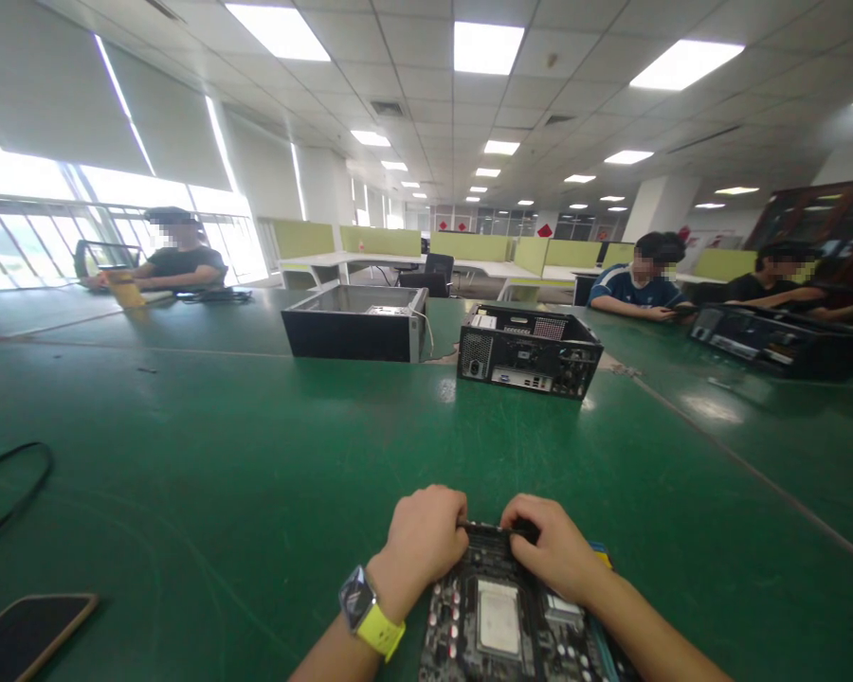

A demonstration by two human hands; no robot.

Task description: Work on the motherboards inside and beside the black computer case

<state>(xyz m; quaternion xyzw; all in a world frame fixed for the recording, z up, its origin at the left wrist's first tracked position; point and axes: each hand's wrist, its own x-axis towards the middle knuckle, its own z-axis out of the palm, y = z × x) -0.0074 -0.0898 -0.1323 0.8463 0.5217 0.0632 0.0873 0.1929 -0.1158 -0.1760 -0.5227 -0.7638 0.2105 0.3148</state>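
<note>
A black motherboard [501,625] with a silver processor in its middle lies on the green table [256,493] right in front of me. My left hand [425,535], a smartwatch with a yellow strap on its wrist, is curled in a fist over the board's far left edge. My right hand [551,547] is curled over the far right edge, fingers pinched on a dark part there. What the fingers grip is hidden under the knuckles.
Two open black computer cases [355,324] [530,350] stand further back on the table, a third case [774,341] at the right. A phone [28,635] lies at the near left, a black cable [14,488] beside it. Three people sit at the far sides.
</note>
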